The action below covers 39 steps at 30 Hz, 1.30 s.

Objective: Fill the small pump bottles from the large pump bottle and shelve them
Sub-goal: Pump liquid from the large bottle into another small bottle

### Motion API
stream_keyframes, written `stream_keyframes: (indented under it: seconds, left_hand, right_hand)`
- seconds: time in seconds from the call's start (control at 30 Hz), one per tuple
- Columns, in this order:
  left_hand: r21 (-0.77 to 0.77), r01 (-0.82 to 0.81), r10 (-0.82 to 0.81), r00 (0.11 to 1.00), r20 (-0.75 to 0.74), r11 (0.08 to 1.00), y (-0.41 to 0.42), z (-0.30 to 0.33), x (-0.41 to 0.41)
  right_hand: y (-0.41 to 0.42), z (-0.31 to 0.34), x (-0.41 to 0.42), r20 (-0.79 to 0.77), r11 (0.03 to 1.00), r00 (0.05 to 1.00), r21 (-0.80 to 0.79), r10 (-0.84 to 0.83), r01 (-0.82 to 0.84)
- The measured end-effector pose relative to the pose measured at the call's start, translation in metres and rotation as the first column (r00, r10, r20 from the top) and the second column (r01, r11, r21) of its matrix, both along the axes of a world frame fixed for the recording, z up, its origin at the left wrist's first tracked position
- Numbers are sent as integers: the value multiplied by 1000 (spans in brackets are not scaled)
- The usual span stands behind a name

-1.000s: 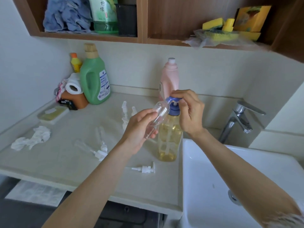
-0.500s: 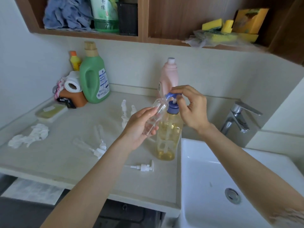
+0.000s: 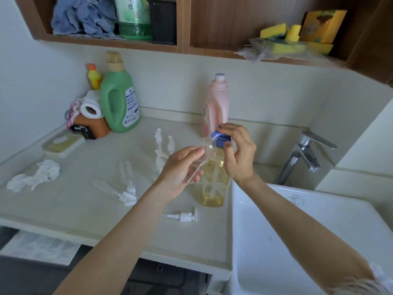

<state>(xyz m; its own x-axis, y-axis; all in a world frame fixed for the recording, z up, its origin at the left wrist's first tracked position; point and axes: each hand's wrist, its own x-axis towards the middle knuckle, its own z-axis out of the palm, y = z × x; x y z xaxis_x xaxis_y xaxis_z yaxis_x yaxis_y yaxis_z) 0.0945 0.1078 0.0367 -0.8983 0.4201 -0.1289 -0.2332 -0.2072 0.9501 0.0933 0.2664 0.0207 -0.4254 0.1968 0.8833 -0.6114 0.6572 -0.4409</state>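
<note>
My left hand (image 3: 180,170) gripped a small clear bottle (image 3: 201,158), tilted with its open mouth up under the blue spout of the large bottle (image 3: 214,177). That large bottle stood on the counter (image 3: 74,209) beside the sink (image 3: 297,241). My right hand (image 3: 239,153) sat on the blue pump head (image 3: 221,139), fingers curled over it. A loose white pump (image 3: 184,216) lay on the counter just in front, and more small bottles (image 3: 127,186) lay to the left.
</note>
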Motion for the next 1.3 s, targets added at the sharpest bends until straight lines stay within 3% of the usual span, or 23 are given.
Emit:
stream_keyframes:
  seconds: [0.2,0.37,0.63,0.8,1.1,1.3]
  left_hand:
    - [63,29,-27,999,-37,998,0,7,4]
    - [26,-2,6,987,-160,1000,0,12,5]
    - [-12,-148,136,939,-316,989,-3,5,9]
    - [-31,-157,139,938,-316,987,-7,-1,9]
    - [-6,-144,133,927,-349,990,-8,8,14]
    - [53,-150,159,946,-283,987,1,13,20]
  right_hand:
    - [1,22,10,74,997,997,80,-5,-1]
    - [6,33,8,111,995,994,104,-6,-5]
    - [-15,10,6,4,998,999,-39,-54,54]
    - [-19,9,3,19,993,995,-60,-100,101]
    - [21,50,18,217,962,976,262,16,-74]
    - [21,35,19,194,960,981,273,3,-57]
